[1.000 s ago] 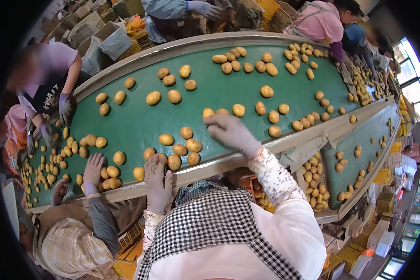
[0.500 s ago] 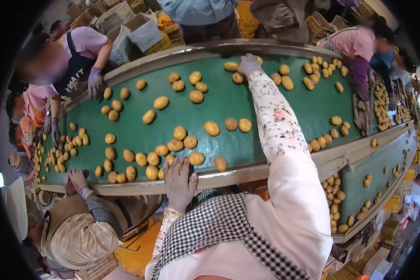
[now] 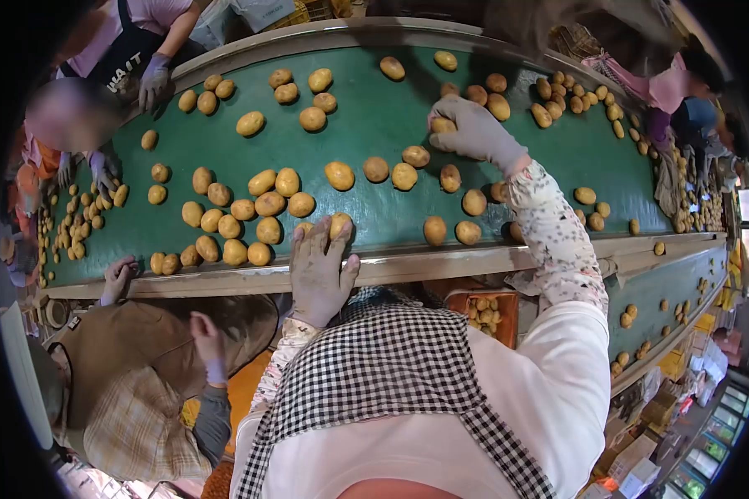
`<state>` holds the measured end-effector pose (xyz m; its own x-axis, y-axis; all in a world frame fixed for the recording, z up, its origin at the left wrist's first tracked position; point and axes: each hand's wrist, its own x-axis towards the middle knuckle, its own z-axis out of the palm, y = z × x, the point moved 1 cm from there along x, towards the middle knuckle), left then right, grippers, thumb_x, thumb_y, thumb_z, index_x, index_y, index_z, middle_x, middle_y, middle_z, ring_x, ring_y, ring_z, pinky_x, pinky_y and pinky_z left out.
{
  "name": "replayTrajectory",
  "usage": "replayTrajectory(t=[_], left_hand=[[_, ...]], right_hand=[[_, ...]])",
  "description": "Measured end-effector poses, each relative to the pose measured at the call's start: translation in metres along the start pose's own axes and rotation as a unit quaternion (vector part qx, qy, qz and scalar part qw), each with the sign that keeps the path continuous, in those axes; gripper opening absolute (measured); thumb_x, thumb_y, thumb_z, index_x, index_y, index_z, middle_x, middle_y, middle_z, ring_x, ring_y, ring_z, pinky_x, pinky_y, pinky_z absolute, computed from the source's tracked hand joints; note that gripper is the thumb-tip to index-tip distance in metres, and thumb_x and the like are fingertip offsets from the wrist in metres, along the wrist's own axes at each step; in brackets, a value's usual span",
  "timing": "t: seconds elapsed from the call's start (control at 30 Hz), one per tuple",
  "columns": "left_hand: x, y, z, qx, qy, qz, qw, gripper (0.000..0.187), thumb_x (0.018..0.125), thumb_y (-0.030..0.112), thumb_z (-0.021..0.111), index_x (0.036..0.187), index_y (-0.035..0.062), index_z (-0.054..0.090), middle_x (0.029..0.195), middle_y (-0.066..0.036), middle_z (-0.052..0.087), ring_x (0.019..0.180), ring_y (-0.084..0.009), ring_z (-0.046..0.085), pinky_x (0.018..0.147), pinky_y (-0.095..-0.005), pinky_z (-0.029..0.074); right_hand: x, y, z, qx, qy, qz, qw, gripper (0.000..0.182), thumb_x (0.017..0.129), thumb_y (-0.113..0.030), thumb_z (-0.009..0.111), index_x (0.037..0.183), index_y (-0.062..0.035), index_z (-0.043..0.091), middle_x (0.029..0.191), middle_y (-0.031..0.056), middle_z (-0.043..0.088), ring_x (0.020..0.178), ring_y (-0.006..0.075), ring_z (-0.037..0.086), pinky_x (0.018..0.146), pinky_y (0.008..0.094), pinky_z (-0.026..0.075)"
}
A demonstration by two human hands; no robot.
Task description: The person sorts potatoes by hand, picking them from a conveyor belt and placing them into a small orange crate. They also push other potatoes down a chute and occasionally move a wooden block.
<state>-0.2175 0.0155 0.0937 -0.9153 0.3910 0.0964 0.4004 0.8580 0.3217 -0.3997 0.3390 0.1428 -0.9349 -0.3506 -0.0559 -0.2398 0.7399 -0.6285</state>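
Both my hands wear thin grey gloves. My right hand (image 3: 478, 133) is over the green belt (image 3: 374, 100), with its fingers curled around a potato (image 3: 443, 125) that shows at the fingertips. Other potatoes lie just beyond it, among them a pale one (image 3: 498, 106). At the near edge of the belt, my left hand (image 3: 320, 270) rests flat on the metal rail with its fingers extended. Its fingertips meet a yellow potato (image 3: 339, 224) and partly cover another one beside it.
Potatoes are scattered along the belt, with a cluster (image 3: 570, 96) at the far right. A person in a dark apron (image 3: 137, 54) stands across at the left. Near left, another person's hand (image 3: 118, 279) is at the rail (image 3: 424, 264). A lower belt (image 3: 649, 291) runs at right.
My right hand has drawn back from the belt's far side toward me, with a potato in its fingers. My left hand has stayed at the rail. The view has tilted downward.
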Motion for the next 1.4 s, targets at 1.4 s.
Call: replayTrajectory(t=[1.4], left_hand=[[0.189, 0.193, 0.108, -0.181, 0.0, 0.101, 0.978, 0.045, 0.099, 0.028, 0.063, 0.14, 0.0102, 0.06, 0.153, -0.023, 0.048, 0.146, -0.0433, 0.039, 0.121, -0.0503, 0.031]], right_hand=[[-0.321, 0.133, -0.021, 0.166, 0.241, 0.152, 0.944, 0.025, 0.093, -0.011, 0.069, 0.116, -0.0009, 0.07, 0.105, 0.0144, 0.073, 0.098, 0.0286, 0.07, 0.088, 0.0382, 0.054]])
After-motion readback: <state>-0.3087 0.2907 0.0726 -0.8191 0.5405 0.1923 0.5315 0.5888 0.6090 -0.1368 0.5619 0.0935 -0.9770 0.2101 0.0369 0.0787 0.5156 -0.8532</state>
